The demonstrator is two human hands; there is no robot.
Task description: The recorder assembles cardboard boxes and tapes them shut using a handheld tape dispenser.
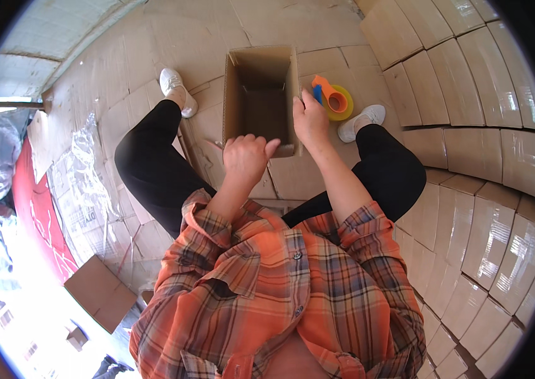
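A tall cardboard box [233, 95], open at the top, stands between my legs, and I look down into its bare inside. My left hand [246, 156] is curled over the rim of its near wall, fingers bent inward and thumb pointing right. On the right side, my right hand [311, 120] grips the box's right edge, its fingers partly hidden behind the thumb and the wall. Just beyond that hand lies an orange tape dispenser [336, 98] with a blue part, and a yellow tape roll [344, 112] beside it.
Stacked closed cartons [463, 82] form a wall along my right. Flattened cardboard [179, 31] covers the floor. To the left lie crumpled clear plastic film [90, 164], a red sheet [40, 215] and a brown cardboard piece [100, 294]. My white shoes [176, 88] flank the box.
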